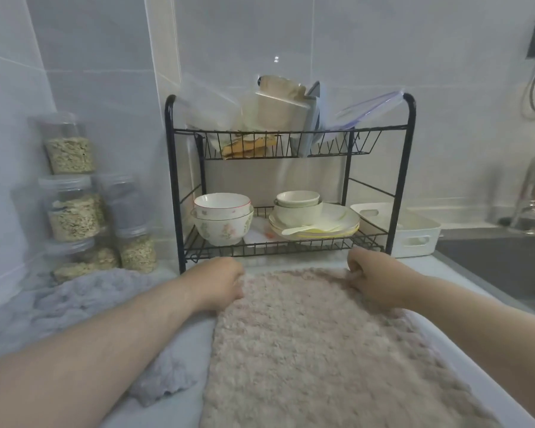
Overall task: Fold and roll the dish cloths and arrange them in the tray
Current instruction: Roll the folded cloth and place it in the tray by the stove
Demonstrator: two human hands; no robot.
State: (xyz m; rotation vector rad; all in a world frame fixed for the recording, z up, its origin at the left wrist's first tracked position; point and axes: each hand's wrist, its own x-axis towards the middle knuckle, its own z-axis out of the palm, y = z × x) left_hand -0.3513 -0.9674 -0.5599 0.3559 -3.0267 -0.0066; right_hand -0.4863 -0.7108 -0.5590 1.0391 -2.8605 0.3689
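A fluffy beige dish cloth (315, 344) lies spread flat on the white counter, running from the near edge toward the rack. My left hand (220, 281) pinches its far left corner and my right hand (372, 281) pinches its far right corner, both with curled fingers. A grey dish cloth (74, 301) lies crumpled to the left, partly under my left forearm. The white tray (414, 239) with handle slots stands at the back right, beside the rack.
A black two-tier dish rack (288, 186) with bowls and plates stands just behind the cloth. Stacked jars of oats (74, 211) fill the left corner. A steel sink (501, 261) and tap lie to the right.
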